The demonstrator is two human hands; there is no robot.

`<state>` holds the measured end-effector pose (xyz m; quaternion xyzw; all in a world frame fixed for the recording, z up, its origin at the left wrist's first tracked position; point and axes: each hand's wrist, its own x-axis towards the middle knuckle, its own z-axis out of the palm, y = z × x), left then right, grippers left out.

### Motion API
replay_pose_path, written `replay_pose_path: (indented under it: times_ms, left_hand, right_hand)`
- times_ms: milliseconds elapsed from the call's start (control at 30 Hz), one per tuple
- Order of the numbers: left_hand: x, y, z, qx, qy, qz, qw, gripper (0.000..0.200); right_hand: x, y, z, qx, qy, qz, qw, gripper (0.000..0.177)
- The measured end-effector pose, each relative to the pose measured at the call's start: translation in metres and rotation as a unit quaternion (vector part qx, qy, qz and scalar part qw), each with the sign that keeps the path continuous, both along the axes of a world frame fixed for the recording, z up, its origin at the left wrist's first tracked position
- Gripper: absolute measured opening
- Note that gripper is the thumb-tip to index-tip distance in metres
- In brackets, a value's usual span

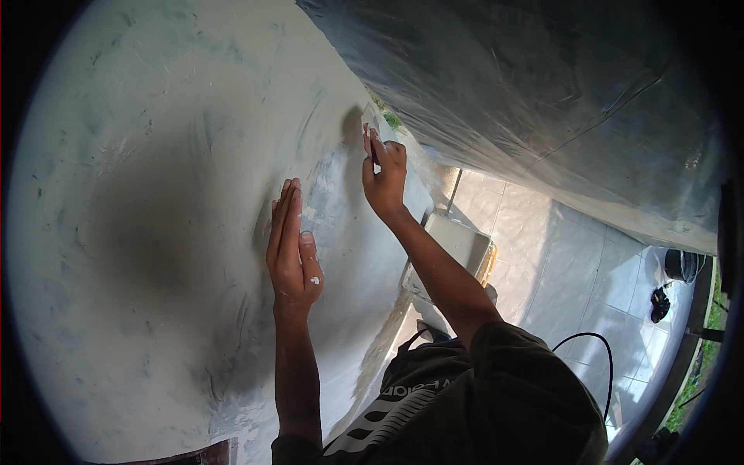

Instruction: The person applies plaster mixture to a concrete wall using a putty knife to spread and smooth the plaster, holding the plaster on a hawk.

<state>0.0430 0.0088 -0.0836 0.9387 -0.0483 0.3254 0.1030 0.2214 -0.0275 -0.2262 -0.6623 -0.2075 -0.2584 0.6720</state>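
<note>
A large pale surface (178, 155) with grey smears and patches fills the left and middle of the view. My left hand (291, 244) lies against it, fingers stretched out and held side by side, with a white spot near the thumb. Further right, at the surface's edge, my right hand (383, 170) grips a thin, pale flat tool (370, 116) with white material on it. White smears mark the fingers of this hand too.
Dark plastic sheeting (542, 85) hangs at the upper right. Below my right forearm is a pale tray-like container (453, 248). A tiled floor (566, 263) holds a dark bucket (680, 266), a black crumpled item (659, 304) and a curved black cable (608, 356).
</note>
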Motion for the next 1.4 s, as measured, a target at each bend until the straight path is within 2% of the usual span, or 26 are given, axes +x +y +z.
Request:
replay_pose_path:
  times_ms: [67,133,300,367,533,633,700,833,900,967,1033,1067,1100,1167,1267,1400]
  left_hand:
    - [0.003,-0.002,0.000,0.000,0.002,-0.007,1.000,0.048]
    - [0.006,-0.003,0.001,0.001,0.002,-0.014,1.000,0.048]
    - [0.009,0.002,0.000,0.008,0.005,-0.017,1.000,0.048]
    - [0.010,0.003,-0.001,0.006,0.010,-0.015,1.000,0.048]
    - [0.007,0.002,-0.003,0.000,0.017,-0.008,1.000,0.048]
    - [0.006,-0.001,-0.004,0.001,0.017,-0.002,1.000,0.048]
    - [0.008,-0.003,-0.003,-0.003,0.011,-0.004,1.000,0.048]
    - [0.013,-0.003,-0.004,-0.004,0.001,-0.010,1.000,0.047]
    - [0.017,-0.004,-0.008,-0.016,0.003,-0.009,1.000,0.047]
    - [0.020,-0.003,-0.014,-0.021,0.002,-0.009,1.000,0.047]
    - [0.021,-0.007,-0.022,-0.036,0.014,0.013,0.999,0.046]
    - [0.022,-0.009,-0.026,-0.040,0.013,0.015,0.999,0.046]
    - [0.024,-0.012,-0.031,-0.049,0.017,0.021,0.998,0.046]
    - [0.026,-0.018,-0.039,-0.062,0.021,0.031,0.997,0.046]
    - [0.027,-0.027,-0.050,-0.070,0.028,0.048,0.996,0.045]
    - [0.024,-0.036,-0.065,-0.092,0.039,0.044,0.994,0.045]
  right_hand:
    - [0.009,0.010,-0.006,-0.014,-0.001,-0.014,1.000,0.047]
    - [0.005,0.026,-0.009,-0.030,0.000,0.023,0.999,0.048]
    - [-0.095,0.011,-0.024,-0.005,-0.038,0.126,0.991,0.056]
    - [-0.093,0.003,-0.023,0.035,-0.053,0.098,0.993,0.053]
    - [0.004,0.015,-0.007,0.040,0.009,-0.032,0.999,0.046]
    - [0.027,0.026,-0.008,-0.035,0.037,0.008,0.999,0.046]
    - [0.003,0.034,-0.016,-0.020,0.001,-0.002,1.000,0.045]
    - [-0.094,0.007,-0.040,0.005,-0.023,0.125,0.992,0.054]
    - [-0.126,-0.014,-0.052,0.012,-0.012,0.166,0.986,0.052]
    - [-0.134,-0.034,-0.061,0.021,0.074,0.201,0.977,0.048]
    - [-0.117,-0.052,-0.067,0.076,0.199,0.233,0.949,0.041]
    - [-0.104,-0.054,-0.071,0.188,0.257,0.273,0.908,0.034]
    - [-0.091,-0.061,-0.076,0.183,0.260,0.275,0.908,0.034]
    - [-0.066,-0.083,-0.077,0.274,0.398,0.338,0.808,0.020]
    - [-0.052,-0.110,-0.074,0.300,0.437,0.362,0.767,0.021]
    - [-0.057,-0.134,-0.077,0.280,0.465,0.365,0.757,0.023]
